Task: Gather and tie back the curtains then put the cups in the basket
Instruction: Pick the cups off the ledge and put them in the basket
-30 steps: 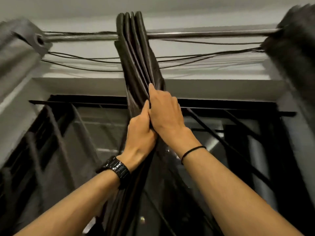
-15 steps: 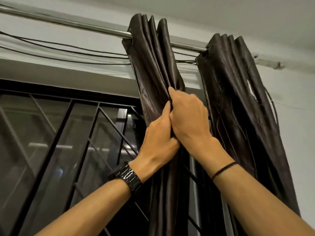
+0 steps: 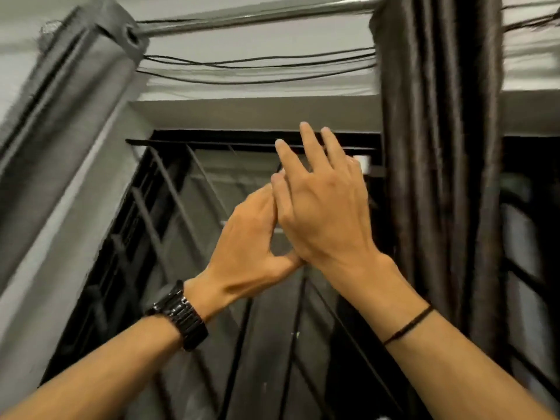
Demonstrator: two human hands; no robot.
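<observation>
Curtains (image 3: 69,95) (image 3: 436,147), two, hang bunched on one rod (image 3: 257,18); left hand (image 3: 251,237), right hand (image 3: 321,207) empty.

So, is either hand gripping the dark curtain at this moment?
No, the left hand and right hand are open in front of the window grille, holding nothing; the dark curtain hangs to their right.

Home room: barred window (image 3: 242,298), dark curtain (image 3: 436,147) on metal rod (image 3: 257,16).

both arms raised, left hand (image 3: 248,237) and right hand (image 3: 321,204) touching, fingers loose
</observation>
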